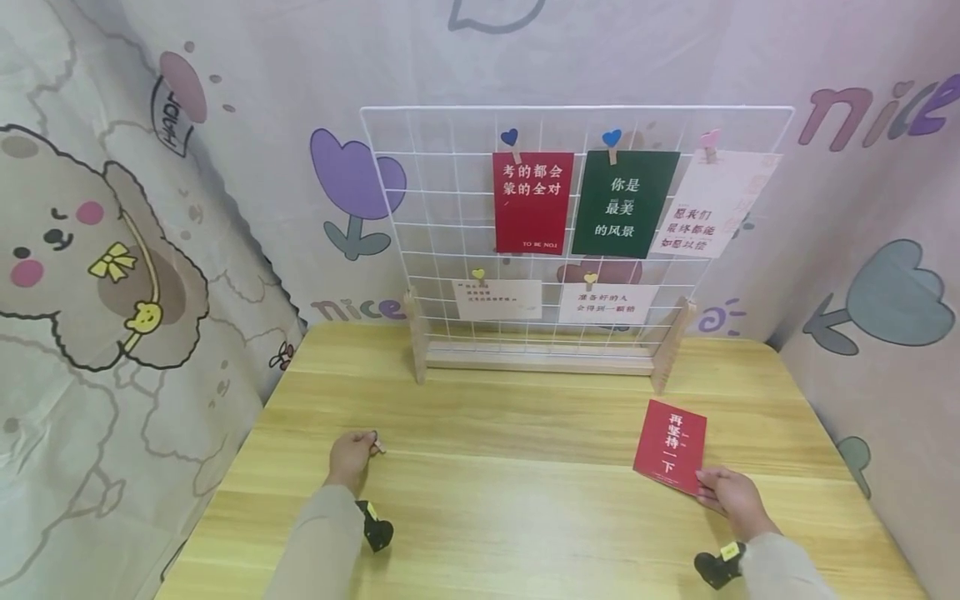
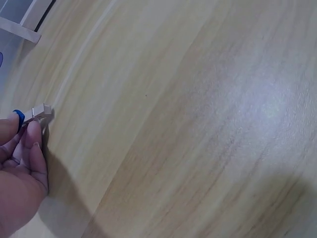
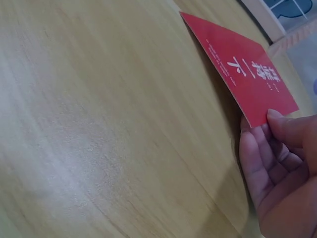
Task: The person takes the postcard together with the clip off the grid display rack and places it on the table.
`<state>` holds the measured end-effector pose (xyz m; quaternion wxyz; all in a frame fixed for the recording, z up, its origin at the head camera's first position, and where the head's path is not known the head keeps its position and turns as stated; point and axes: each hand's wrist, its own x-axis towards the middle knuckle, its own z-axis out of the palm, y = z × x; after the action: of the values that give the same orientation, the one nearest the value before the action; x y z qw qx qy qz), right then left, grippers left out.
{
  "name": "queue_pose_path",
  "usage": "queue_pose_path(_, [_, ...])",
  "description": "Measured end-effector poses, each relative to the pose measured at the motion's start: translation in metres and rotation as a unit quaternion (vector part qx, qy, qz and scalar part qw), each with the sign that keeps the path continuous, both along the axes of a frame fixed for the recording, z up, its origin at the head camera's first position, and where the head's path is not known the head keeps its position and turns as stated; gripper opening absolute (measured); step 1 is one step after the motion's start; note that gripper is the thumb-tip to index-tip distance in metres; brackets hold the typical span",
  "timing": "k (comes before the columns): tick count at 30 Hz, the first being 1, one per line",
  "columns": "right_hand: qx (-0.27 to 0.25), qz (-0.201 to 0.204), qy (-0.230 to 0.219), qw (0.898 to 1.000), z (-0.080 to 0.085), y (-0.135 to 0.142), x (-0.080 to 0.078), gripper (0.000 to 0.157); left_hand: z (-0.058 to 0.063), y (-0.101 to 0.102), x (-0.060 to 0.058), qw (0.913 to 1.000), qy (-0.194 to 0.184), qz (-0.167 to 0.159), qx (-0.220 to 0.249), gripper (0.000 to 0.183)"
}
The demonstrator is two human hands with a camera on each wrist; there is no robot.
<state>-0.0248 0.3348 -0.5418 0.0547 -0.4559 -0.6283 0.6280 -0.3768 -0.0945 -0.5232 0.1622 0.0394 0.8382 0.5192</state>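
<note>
Low over the left of the table, my left hand [image 1: 351, 460] pinches a small wooden clothespin [image 2: 39, 112] between thumb and fingers. A dark blue piece [image 2: 20, 118] on the clothespin shows by the thumb. My right hand [image 1: 731, 493] holds a red card [image 1: 671, 446] by its lower right corner, thumb on top and fingers beneath. White characters run down the card's face. In the right wrist view the card is tilted, with its shadow on the wood below.
A white wire grid [image 1: 450, 217] stands upright in a wooden base [image 1: 540, 363] at the table's back. Heart-topped clothespins hold a red card [image 1: 532, 212], a green card [image 1: 626, 204] and several pale cards on it. Printed cloth [image 1: 862, 208] hangs behind and beside the wooden table [image 1: 510, 500].
</note>
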Motion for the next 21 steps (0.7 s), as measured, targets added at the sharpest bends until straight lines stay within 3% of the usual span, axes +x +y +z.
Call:
queue_pose_path(6, [-0.026,-0.025,0.021,0.999,-0.0035,0.0021,0.0023,0.036,0.0049,0.0018,0.0037,0.9994,-0.025,-0.016,-0.016,0.023])
queue_pose_path(12, [-0.038,-0.055,0.029,0.997,-0.0072,0.0025,0.0049,0.024,-0.002,-0.0015,0.0036,0.9989,-0.023,-0.028,-0.031,0.026])
queue_pose_path(21, [-0.031,-0.055,0.033,0.997,-0.0087,0.0008,-0.0006,0.023,-0.004,-0.0038,0.0017,0.9994,-0.001,-0.004,-0.034,0.026])
